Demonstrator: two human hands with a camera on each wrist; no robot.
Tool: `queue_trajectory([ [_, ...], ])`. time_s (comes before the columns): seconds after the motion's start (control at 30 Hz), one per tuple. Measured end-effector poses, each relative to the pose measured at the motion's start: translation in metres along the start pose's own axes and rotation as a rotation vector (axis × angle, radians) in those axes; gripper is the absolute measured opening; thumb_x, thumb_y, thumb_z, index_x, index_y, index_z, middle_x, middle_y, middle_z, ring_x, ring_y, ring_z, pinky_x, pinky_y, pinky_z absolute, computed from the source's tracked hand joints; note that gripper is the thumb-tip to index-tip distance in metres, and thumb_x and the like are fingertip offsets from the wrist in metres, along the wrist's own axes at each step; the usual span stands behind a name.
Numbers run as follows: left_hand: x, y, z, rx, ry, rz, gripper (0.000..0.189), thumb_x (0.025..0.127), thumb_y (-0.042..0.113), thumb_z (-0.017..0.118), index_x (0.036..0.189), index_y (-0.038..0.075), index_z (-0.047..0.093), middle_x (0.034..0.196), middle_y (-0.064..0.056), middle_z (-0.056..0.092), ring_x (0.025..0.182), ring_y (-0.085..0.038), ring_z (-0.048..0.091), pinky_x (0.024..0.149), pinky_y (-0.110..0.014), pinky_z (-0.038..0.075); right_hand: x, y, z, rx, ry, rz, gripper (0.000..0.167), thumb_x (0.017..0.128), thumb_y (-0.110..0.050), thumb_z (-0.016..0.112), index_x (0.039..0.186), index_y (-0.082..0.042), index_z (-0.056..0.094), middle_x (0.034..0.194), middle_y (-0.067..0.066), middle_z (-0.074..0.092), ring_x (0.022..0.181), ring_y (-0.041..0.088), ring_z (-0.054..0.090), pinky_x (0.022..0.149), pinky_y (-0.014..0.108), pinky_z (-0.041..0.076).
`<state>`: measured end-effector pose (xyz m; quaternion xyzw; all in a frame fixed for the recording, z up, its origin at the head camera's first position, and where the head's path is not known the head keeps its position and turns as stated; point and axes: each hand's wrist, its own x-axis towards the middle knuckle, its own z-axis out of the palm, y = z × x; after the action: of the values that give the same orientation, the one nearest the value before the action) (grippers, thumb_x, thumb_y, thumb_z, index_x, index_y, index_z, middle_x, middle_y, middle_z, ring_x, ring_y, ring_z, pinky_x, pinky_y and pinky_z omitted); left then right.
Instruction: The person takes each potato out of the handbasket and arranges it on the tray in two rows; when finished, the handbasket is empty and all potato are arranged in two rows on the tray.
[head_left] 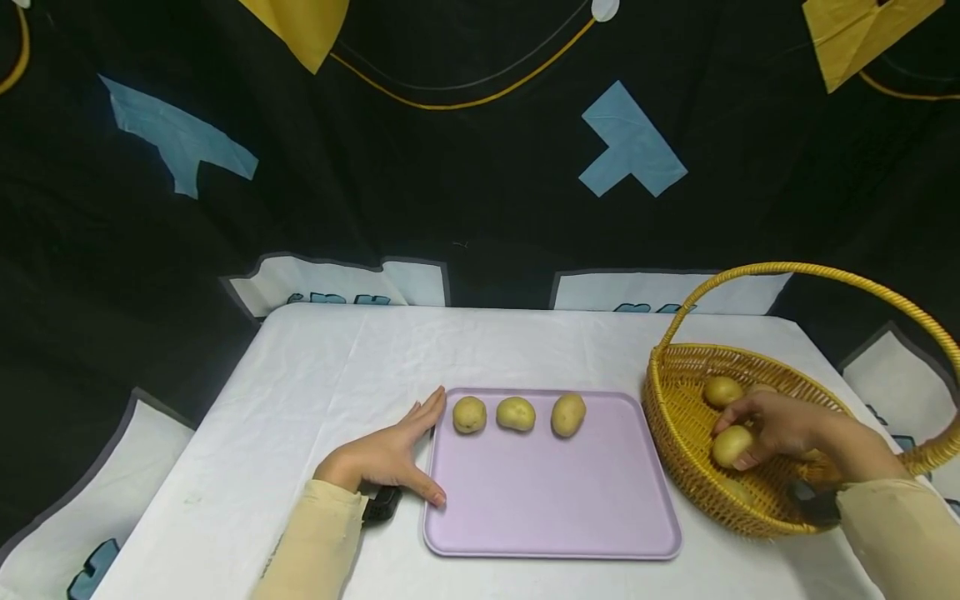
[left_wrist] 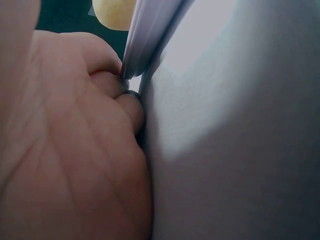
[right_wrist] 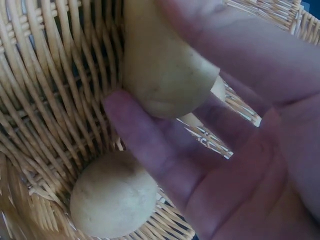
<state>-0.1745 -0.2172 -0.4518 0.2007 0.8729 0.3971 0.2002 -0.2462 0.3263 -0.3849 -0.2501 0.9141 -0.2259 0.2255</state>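
Observation:
In the head view, my right hand reaches into a yellow wicker basket and holds a potato between thumb and fingers. The right wrist view shows this potato against the woven wall, with another potato lower down beside my fingers. My left hand is spread along the left edge of a lilac tray, its thumb touching the rim. Along the tray's far side lie three potatoes in a row: a left one, a middle one and a right one.
More potatoes lie in the basket, one of them near its far side. The basket's tall handle arches above my right forearm. A white cloth covers the table, and a black curtain hangs behind it.

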Motion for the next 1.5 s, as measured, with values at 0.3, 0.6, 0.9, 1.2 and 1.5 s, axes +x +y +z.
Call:
queue_trajectory([
  [0.3,-0.001,-0.001,-0.001,0.007,0.004,-0.012,0.146,0.058,0.045,0.097,0.162,0.01,0.002,0.168,-0.003,-0.007,0.151,-0.032,-0.009,0.12,-0.053,0.004,-0.001,-0.014,-0.006,0.043,0.022,0.034,0.047,0.073,-0.025,0.09,0.111,-0.006,0.069,0.114,0.01,0.06,0.102,0.029,0.056,0.087,0.046,0.049],
  [0.6,0.0,-0.002,0.001,0.002,0.003,-0.005,0.144,0.06,0.043,0.097,0.162,0.008,0.001,0.168,-0.005,-0.007,0.151,-0.036,-0.009,0.119,-0.055,0.003,0.005,-0.041,-0.011,-0.006,0.142,-0.008,0.049,0.078,-0.032,0.087,0.116,-0.007,0.07,0.112,0.003,0.064,0.098,0.022,0.055,0.082,0.033,0.05],
  [0.9,0.0,-0.001,0.0,0.007,0.004,-0.011,0.145,0.059,0.045,0.097,0.162,0.01,0.001,0.168,-0.004,-0.007,0.151,-0.034,-0.009,0.12,-0.055,0.004,0.013,-0.072,-0.013,-0.022,0.208,-0.054,0.047,0.08,-0.032,0.086,0.117,-0.009,0.07,0.115,0.002,0.066,0.105,0.028,0.06,0.09,0.046,0.052],
  [1.2,0.0,-0.003,-0.001,0.013,0.003,-0.015,0.145,0.058,0.046,0.097,0.163,0.011,0.002,0.168,-0.001,-0.007,0.151,-0.03,-0.009,0.12,-0.053,0.004,0.023,-0.105,-0.006,0.007,0.229,-0.091,0.044,0.077,-0.031,0.088,0.114,-0.013,0.072,0.11,0.001,0.066,0.094,0.023,0.056,0.077,0.032,0.052],
  [1.5,0.001,-0.003,0.0,0.014,0.004,-0.012,0.146,0.058,0.047,0.097,0.163,0.012,0.001,0.168,-0.001,-0.008,0.151,-0.031,-0.009,0.12,-0.053,0.004,0.04,-0.122,0.012,-0.031,0.223,-0.143,0.043,0.075,-0.031,0.09,0.11,-0.014,0.073,0.102,-0.003,0.066,0.091,0.019,0.057,0.078,0.035,0.052],
])
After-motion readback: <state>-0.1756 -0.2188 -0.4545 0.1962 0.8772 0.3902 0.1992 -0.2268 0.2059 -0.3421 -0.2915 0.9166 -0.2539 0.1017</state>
